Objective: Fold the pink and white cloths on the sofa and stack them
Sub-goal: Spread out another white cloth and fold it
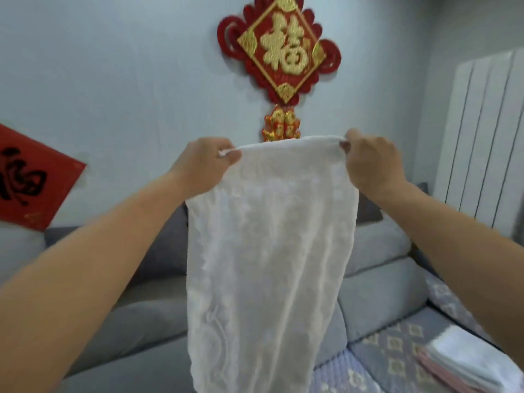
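Two hands, left hand point(205, 163) and right hand point(371, 163), each pinching white cloth point(269, 251) top corners, long axis vertical.

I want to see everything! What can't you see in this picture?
Head view only:
- White cloth: bottom edge cut off by the frame.
- Sofa middle: hidden behind the cloth.
- Folded stack: cut by the corner, blurred; count unclear.
- Fingertips of left hand and right hand: tucked behind the cloth.
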The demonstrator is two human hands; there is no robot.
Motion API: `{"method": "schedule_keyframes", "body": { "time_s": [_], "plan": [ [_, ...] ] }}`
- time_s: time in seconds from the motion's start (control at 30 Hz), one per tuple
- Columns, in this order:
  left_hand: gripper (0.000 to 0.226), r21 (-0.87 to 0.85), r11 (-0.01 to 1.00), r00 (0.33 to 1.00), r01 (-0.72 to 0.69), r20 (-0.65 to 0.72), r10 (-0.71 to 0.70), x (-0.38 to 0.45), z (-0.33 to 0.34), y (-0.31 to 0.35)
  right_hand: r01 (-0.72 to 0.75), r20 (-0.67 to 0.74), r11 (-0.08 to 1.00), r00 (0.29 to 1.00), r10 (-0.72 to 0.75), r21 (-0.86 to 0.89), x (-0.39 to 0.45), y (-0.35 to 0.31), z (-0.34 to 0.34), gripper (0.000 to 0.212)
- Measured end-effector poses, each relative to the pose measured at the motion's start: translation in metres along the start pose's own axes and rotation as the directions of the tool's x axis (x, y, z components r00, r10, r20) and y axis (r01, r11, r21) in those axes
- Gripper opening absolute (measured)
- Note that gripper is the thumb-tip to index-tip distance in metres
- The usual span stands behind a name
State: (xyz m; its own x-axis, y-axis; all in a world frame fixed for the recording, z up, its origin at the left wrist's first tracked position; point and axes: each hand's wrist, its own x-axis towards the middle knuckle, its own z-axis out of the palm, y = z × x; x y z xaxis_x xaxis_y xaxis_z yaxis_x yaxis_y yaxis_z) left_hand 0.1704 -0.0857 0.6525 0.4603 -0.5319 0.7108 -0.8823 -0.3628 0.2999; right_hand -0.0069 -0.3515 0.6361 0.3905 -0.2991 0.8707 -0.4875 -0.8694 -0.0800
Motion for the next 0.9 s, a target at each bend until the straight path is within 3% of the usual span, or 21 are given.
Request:
{"method": "schedule_keyframes", "body": {
  "time_s": [0.07,0.13,0.17,0.2,0.23,0.27,0.3,0.37,0.47,0.5,0.53,0.6,0.67,0.7,0.77,0.83,0.9],
  "plan": [
    [0.021,0.132,0.991,0.999,-0.014,0.046,0.008,0.02,-0.003,0.009,-0.046,0.142,0.997,0.989,0.038,0.057,0.018,0.013,-0.01,0.026],
    [0.022,0.169,0.986,0.996,-0.018,0.09,0.002,0.036,-0.003,0.02,-0.205,0.236,0.948,0.961,0.146,0.245,0.033,0.027,-0.028,0.033],
    [0.022,0.144,0.989,0.995,-0.013,0.097,-0.001,0.041,-0.003,0.03,-0.313,0.283,0.842,0.938,0.2,0.44,0.038,0.035,-0.041,0.035],
    [0.023,0.07,0.998,0.994,0.0,0.11,-0.008,0.044,-0.004,0.041,-0.416,0.387,0.64,0.901,0.195,0.646,0.038,0.041,-0.059,0.031],
    [0.025,-0.066,0.997,0.988,0.036,0.154,-0.025,0.045,-0.006,0.053,-0.512,0.516,0.407,0.849,0.11,0.756,0.032,0.047,-0.081,0.029],
    [0.026,-0.245,0.963,0.967,0.113,0.248,-0.05,0.045,-0.009,0.064,-0.571,0.594,0.246,0.805,-0.022,0.783,0.025,0.058,-0.098,0.029],
    [0.026,-0.405,0.889,0.926,0.215,0.374,-0.053,0.044,-0.012,0.072,-0.595,0.613,0.153,0.773,-0.16,0.789,0.018,0.067,-0.113,0.032],
    [0.028,-0.551,0.743,0.821,0.38,0.571,0.003,0.045,-0.015,0.084,-0.578,0.575,0.1,0.748,-0.332,0.81,0.013,0.089,-0.131,0.035],
    [0.024,-0.534,0.702,0.75,0.471,0.662,0.0,0.061,0.013,0.096,-0.643,0.644,0.11,0.709,-0.288,0.758,0.022,0.13,-0.122,0.037],
    [0.023,-0.496,0.726,0.753,0.476,0.657,-0.044,0.067,0.035,0.098,-0.691,0.702,0.138,0.678,-0.217,0.71,0.025,0.148,-0.105,0.036],
    [0.024,-0.409,0.814,0.798,0.412,0.593,-0.105,0.072,0.064,0.097,-0.731,0.754,0.185,0.642,-0.139,0.657,0.025,0.165,-0.082,0.032],
    [0.025,-0.037,0.987,0.911,0.154,0.392,-0.127,0.081,0.144,0.092,-0.754,0.818,0.417,0.574,0.041,0.508,0.012,0.204,-0.022,0.027],
    [0.023,0.215,0.977,0.909,-0.003,0.408,-0.087,0.076,0.227,0.097,-0.626,0.823,0.749,0.53,0.205,0.217,-0.009,0.238,0.029,0.03],
    [0.022,0.222,0.975,0.885,-0.001,0.454,-0.103,0.072,0.263,0.103,-0.53,0.799,0.844,0.542,0.262,0.083,-0.017,0.254,0.043,0.035],
    [0.023,0.131,0.99,0.88,0.051,0.463,-0.107,0.077,0.31,0.124,-0.471,0.701,0.882,0.635,0.323,0.02,-0.014,0.288,0.049,0.04],
    [0.02,-0.015,0.998,0.924,0.055,0.38,-0.045,0.111,0.328,0.153,-0.493,0.57,0.865,0.738,0.361,0.092,0.007,0.322,0.029,0.04],
    [0.019,-0.138,0.99,0.966,0.018,0.258,0.018,0.16,0.329,0.189,-0.547,0.467,0.794,0.793,0.391,0.264,0.033,0.348,-0.007,0.039]
  ]
}}
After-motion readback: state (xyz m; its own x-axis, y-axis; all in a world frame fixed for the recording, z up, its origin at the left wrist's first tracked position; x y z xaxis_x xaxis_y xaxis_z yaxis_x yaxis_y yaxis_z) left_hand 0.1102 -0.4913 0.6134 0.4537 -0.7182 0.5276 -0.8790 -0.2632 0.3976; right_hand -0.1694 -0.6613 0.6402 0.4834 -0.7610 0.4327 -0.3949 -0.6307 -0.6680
